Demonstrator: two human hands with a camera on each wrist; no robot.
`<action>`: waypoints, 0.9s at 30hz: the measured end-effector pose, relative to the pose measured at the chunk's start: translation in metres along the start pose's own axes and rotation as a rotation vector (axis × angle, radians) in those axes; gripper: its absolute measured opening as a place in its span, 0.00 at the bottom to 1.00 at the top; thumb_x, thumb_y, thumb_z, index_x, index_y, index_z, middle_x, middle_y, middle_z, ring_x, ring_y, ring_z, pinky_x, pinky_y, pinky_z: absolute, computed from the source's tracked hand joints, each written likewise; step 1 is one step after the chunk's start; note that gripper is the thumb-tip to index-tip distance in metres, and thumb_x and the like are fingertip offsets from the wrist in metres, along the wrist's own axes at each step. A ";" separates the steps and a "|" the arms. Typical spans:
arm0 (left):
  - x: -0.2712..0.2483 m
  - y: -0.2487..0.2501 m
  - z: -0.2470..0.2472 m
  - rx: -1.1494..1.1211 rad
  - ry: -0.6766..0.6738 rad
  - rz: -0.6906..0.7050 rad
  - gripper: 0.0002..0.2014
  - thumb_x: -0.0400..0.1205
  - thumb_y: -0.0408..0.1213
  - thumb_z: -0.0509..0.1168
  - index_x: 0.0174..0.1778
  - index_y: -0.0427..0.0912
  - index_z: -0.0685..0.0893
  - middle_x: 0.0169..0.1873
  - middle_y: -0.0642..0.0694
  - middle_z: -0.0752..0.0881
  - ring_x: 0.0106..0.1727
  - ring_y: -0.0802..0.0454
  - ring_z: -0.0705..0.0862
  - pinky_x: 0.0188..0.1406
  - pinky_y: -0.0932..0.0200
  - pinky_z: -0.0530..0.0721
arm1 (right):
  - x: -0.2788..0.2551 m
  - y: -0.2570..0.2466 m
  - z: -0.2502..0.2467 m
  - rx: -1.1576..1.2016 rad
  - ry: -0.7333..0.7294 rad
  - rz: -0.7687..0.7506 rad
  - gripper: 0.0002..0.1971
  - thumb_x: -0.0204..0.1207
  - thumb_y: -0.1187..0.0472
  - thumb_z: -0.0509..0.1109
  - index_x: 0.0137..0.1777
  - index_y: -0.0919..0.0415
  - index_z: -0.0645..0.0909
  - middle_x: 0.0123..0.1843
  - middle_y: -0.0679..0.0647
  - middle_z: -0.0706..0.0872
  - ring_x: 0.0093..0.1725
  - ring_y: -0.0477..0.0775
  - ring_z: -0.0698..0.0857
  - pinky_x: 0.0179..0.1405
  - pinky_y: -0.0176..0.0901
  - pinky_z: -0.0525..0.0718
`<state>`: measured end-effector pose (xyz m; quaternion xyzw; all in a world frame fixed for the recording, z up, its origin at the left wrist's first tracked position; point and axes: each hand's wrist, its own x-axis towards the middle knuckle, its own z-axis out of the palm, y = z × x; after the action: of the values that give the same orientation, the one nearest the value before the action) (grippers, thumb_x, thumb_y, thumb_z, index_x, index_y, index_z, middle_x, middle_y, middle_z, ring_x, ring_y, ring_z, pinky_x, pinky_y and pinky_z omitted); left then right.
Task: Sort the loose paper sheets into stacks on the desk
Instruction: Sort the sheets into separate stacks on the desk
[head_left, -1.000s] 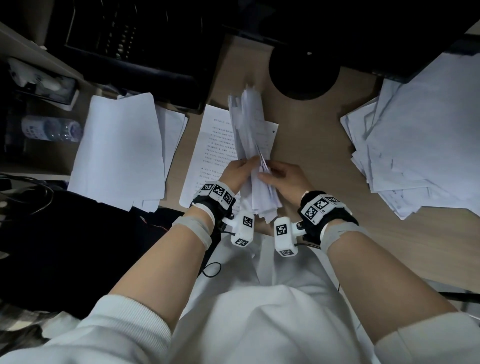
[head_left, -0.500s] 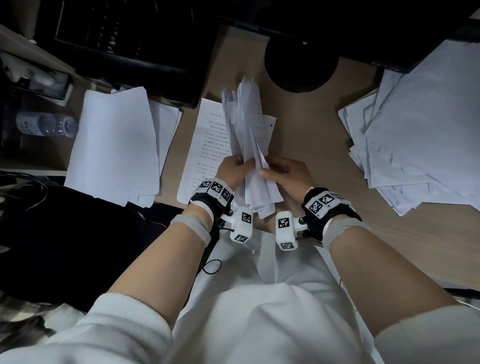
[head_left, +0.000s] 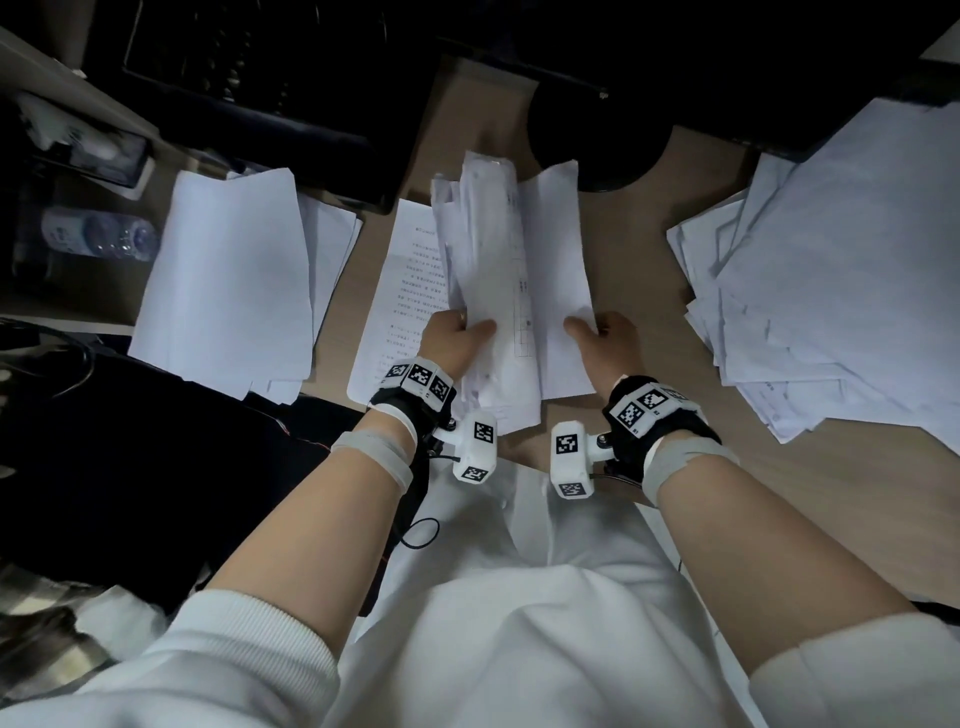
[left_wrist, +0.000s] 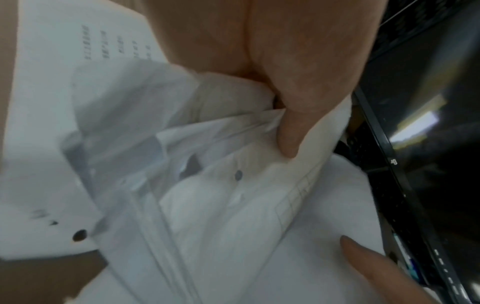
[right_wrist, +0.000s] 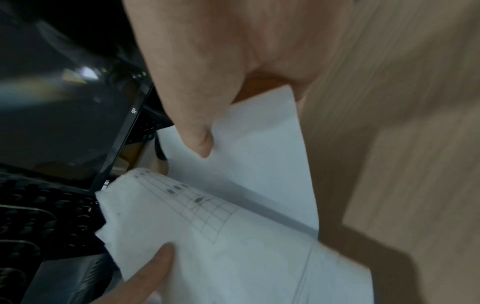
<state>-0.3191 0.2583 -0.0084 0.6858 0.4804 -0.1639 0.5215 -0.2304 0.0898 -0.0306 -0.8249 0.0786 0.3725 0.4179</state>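
The left hand (head_left: 451, 338) grips a bundle (head_left: 480, 291) of sheets. The right hand (head_left: 605, 340) pinches one sheet (head_left: 558, 270) at its near edge, peeled off the bundle's right side. Bundle and sheet run lengthwise away from the hands, held above the surface (head_left: 623, 218).

Count: three paper groups lie on the surface. One stack (head_left: 228, 280) lies left of the left hand, one printed sheet (head_left: 410, 291) beneath the bundle, and one loose pile (head_left: 831, 275) right of the right hand, which is nearer to it.
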 end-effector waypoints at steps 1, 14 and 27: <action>-0.004 0.002 -0.002 0.000 -0.009 -0.007 0.11 0.84 0.39 0.68 0.53 0.33 0.87 0.44 0.38 0.90 0.48 0.41 0.87 0.49 0.53 0.83 | -0.001 0.000 -0.005 -0.023 -0.007 -0.011 0.17 0.78 0.47 0.69 0.42 0.62 0.74 0.36 0.51 0.77 0.35 0.53 0.76 0.37 0.44 0.74; -0.041 0.000 -0.047 -0.199 0.321 0.032 0.13 0.76 0.41 0.68 0.42 0.32 0.86 0.35 0.36 0.86 0.37 0.43 0.85 0.41 0.47 0.86 | -0.030 -0.052 -0.041 -0.074 0.461 -0.117 0.10 0.80 0.53 0.64 0.55 0.58 0.76 0.46 0.57 0.86 0.42 0.60 0.81 0.37 0.44 0.70; -0.016 -0.041 -0.143 -0.212 0.275 0.127 0.20 0.70 0.48 0.70 0.40 0.31 0.88 0.37 0.35 0.89 0.39 0.41 0.87 0.42 0.47 0.87 | -0.053 -0.091 0.091 -0.360 -0.121 -0.287 0.15 0.73 0.56 0.72 0.31 0.54 0.69 0.29 0.48 0.74 0.32 0.51 0.73 0.30 0.43 0.69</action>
<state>-0.4005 0.3751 0.0383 0.6718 0.5175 0.0162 0.5297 -0.2776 0.2060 0.0289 -0.8651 -0.1325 0.3659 0.3165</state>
